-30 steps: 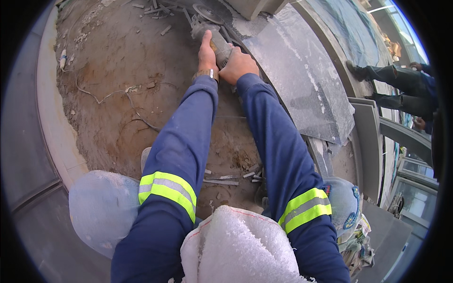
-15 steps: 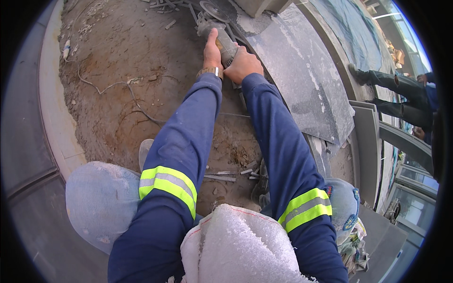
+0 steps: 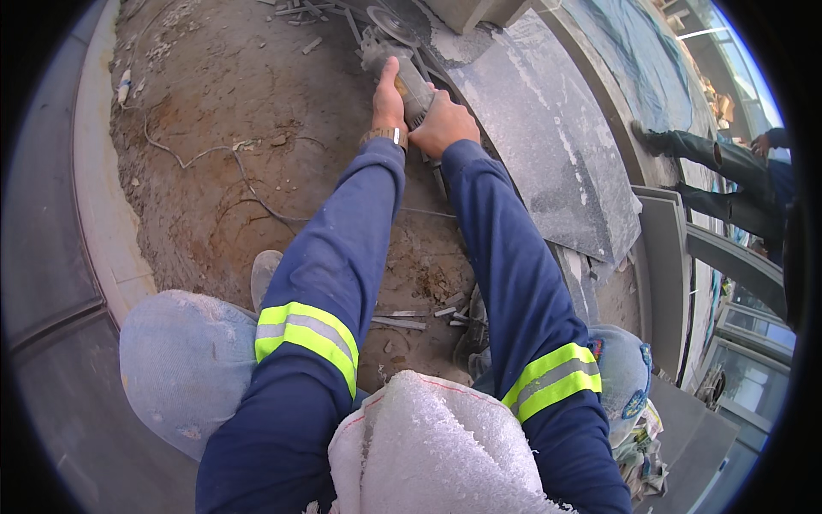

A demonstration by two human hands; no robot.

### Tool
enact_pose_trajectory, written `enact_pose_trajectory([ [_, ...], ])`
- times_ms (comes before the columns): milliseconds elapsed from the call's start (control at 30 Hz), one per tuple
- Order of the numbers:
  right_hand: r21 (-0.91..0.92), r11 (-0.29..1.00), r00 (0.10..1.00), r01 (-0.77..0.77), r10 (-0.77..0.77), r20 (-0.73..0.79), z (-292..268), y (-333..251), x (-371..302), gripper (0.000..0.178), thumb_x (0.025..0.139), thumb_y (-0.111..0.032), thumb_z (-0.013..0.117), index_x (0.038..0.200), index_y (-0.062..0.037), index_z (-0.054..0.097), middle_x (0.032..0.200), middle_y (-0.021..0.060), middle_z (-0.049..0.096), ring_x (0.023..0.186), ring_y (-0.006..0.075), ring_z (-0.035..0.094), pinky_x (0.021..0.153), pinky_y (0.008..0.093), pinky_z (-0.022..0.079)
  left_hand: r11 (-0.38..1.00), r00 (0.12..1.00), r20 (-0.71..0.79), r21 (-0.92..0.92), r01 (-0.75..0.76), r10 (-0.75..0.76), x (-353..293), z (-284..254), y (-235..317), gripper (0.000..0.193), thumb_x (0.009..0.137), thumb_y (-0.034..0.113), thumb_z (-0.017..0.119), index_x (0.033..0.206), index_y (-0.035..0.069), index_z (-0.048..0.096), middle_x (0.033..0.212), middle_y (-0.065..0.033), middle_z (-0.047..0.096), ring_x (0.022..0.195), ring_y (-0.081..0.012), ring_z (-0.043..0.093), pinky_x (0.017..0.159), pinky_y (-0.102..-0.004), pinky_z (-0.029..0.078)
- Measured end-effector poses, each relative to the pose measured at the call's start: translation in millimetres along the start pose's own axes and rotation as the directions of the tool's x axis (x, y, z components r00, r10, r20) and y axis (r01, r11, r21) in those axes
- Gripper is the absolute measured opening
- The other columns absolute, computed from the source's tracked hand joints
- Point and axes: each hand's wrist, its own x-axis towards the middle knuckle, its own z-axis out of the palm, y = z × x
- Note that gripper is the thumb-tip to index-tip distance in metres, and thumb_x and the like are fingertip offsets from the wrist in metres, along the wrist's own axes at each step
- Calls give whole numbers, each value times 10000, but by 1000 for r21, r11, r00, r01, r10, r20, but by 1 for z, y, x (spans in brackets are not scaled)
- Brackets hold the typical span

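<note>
An angle grinder (image 3: 414, 92), dusty and grey, is held out at arm's length in both my hands. My left hand (image 3: 388, 104) wraps the near side of its body, the thumb along the top. Around the rear of the body closes my right hand (image 3: 446, 125), its fingers partly hidden. The grinder's round disc (image 3: 391, 26) lies at the far end, along the left edge of a grey stone slab (image 3: 548, 128). Whether the disc touches the stone I cannot tell.
A cable with a white connector (image 3: 125, 87) runs over the dirt ground (image 3: 231, 111). Cut stone strips (image 3: 399, 323) lie between my feet, more at the far end. A pale kerb (image 3: 94, 171) borders the left. Another person's legs (image 3: 719, 154) are at the right, near a blue sheet (image 3: 638, 60).
The grinder and both my hands have shifted very slightly to the right and nearer. The other person's hand at the right has moved a little.
</note>
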Motion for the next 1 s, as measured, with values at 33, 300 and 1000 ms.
enact_pose_trajectory([
  [33,1,1000,1000,-1,1,4,0,0,0,864,743,-413,767,1452,-55,429,1195,230,673,1114,374,663,970,432,526,1000,1000,-4,1,1,-1,-1,0,0,531,948,547,574,1011,22,621,843,-148,692,736,-293,685,711,-411,577],
  [300,0,1000,1000,-11,11,17,-1,3,-6,879,740,-395,767,1467,-46,417,1183,230,679,1108,376,664,968,431,526,1000,1000,2,-23,14,-14,-9,0,-3,523,943,524,605,1068,16,601,828,-154,676,706,-287,677,675,-408,570],
  [1000,40,999,1000,-20,20,18,0,11,-11,806,694,-390,794,1324,17,500,1160,282,670,1106,408,657,967,451,521,1000,1000,-5,19,10,-10,-16,1,-9,551,936,563,587,1039,22,618,838,-171,690,697,-301,683,682,-412,575],
])
